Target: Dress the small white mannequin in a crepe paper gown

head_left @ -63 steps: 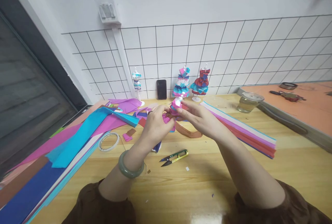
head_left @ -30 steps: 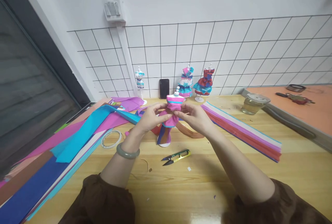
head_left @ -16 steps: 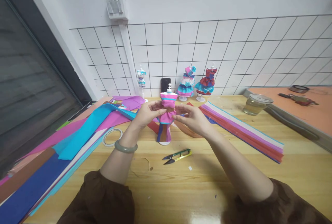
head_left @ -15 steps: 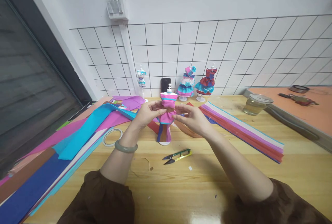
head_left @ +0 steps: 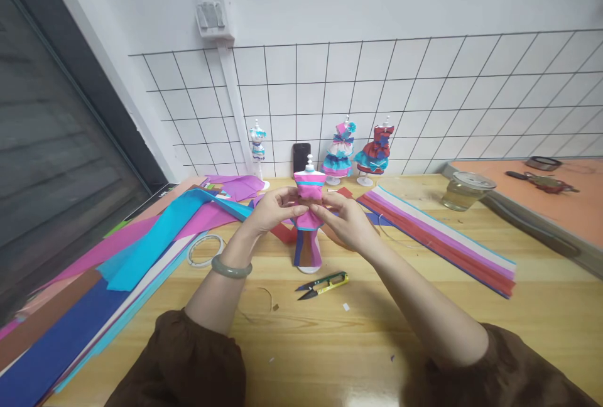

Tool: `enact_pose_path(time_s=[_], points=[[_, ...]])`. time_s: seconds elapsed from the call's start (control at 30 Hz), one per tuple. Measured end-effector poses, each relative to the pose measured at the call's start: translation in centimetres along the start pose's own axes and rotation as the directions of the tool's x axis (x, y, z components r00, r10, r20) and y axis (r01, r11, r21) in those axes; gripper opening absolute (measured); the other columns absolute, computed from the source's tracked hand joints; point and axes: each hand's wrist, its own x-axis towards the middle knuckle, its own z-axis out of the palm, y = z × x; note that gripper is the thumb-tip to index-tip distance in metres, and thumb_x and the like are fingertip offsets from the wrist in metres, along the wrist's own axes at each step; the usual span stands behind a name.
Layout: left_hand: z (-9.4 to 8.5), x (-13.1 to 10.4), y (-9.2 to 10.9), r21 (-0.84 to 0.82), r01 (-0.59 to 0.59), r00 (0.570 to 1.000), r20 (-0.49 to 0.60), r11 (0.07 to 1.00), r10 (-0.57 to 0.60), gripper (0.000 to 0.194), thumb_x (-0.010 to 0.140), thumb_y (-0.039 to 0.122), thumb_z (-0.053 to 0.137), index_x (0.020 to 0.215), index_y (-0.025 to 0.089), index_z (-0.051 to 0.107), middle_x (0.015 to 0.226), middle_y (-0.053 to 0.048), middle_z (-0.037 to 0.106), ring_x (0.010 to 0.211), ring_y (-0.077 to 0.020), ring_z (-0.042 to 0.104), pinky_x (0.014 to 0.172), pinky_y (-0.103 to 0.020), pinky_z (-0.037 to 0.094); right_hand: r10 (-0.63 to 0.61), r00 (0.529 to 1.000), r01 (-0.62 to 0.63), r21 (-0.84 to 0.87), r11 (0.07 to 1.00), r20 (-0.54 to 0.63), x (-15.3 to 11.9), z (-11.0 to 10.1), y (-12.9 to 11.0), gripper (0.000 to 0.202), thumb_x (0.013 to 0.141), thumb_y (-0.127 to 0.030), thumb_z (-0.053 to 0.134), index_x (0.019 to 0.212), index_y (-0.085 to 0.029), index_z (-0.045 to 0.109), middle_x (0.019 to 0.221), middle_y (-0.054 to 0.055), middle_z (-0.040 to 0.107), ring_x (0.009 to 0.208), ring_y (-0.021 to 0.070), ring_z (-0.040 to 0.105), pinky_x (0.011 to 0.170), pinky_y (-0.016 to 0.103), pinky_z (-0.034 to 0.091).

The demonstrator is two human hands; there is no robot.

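Observation:
A small dress form (head_left: 309, 188) on a white base stands upright mid-table, dressed in pink paper with light-blue trim and a striped blue, brown and purple lower skirt. My left hand (head_left: 277, 211) grips its waist from the left, thumb across the front. From the right, my right hand (head_left: 346, 215) pinches the same waist, its thumb close to the other thumb. A brown band shows at the waist between my fingers; its ends are hidden. Thread snips (head_left: 324, 284) with yellow handles lie just in front of the base.
Long coloured paper strips (head_left: 151, 237) spread over the left side, beside a white tape roll (head_left: 206, 250). Striped paper (head_left: 443, 240) lies at right, near a lidded cup (head_left: 467, 190). Three dressed forms, including a red one (head_left: 375, 148), and a phone (head_left: 302, 156) stand by the wall.
The dress form has shifted slightly right and towards me, with both hands still at its waist. My left thumb now reaches further across the front. A thin thread shows over the striped paper.

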Motion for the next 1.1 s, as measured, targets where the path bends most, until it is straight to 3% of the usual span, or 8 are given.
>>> enact_pose_path(time_s=[0.3,0.5,0.83,1.1], points=[[0.0,0.1,-0.1,-0.016,0.019,0.999,-0.050,1.000,-0.020,0.034,0.071,0.031,0.074,0.100,0.015,0.069,0.100,-0.009,0.071,0.095,-0.0232,0.065,0.081,-0.035,0.052,-0.048,0.999,0.048,-0.156,0.987,0.003,-0.1,0.3,-1.1,0.025,0.092,-0.033,0.047,0.107,-0.021,0.063,0.103,0.009,0.066,0.096,0.0244,0.059,0.084,0.037,0.045],[0.3,0.1,0.0,-0.007,0.019,0.996,-0.081,1.000,-0.020,0.034,0.065,0.032,0.078,0.095,0.015,0.071,0.098,-0.009,0.073,0.094,-0.0240,0.067,0.083,-0.036,0.052,-0.033,0.999,0.037,-0.221,0.975,0.018,-0.5,0.9,-1.1,0.026,0.093,-0.035,0.045,0.106,-0.018,0.060,0.103,0.011,0.063,0.095,0.0252,0.056,0.085,0.039,0.044],[-0.6,-0.6,0.5,-0.020,0.028,0.999,-0.015,0.999,-0.028,0.042,0.070,0.032,0.074,0.108,0.015,0.067,0.106,-0.012,0.070,0.103,-0.0275,0.064,0.091,-0.042,0.049,0.010,0.997,-0.003,-0.103,0.995,0.077,-0.2,-0.2,0.2,0.043,0.082,-0.040,0.064,0.121,-0.023,0.058,0.120,0.009,0.062,0.111,0.0259,0.055,0.094,0.042,0.042],[-1.0,-0.5,0.4,0.063,0.023,0.998,-0.061,0.998,-0.019,0.032,0.070,0.034,0.074,0.097,0.017,0.072,0.100,-0.009,0.071,0.099,-0.0231,0.063,0.088,-0.038,0.049,0.009,0.994,-0.015,0.048,0.999,0.113,-0.1,-0.4,-0.2,0.024,0.085,-0.032,0.060,0.106,-0.021,0.065,0.107,0.006,0.068,0.098,0.0218,0.063,0.085,0.037,0.049]])
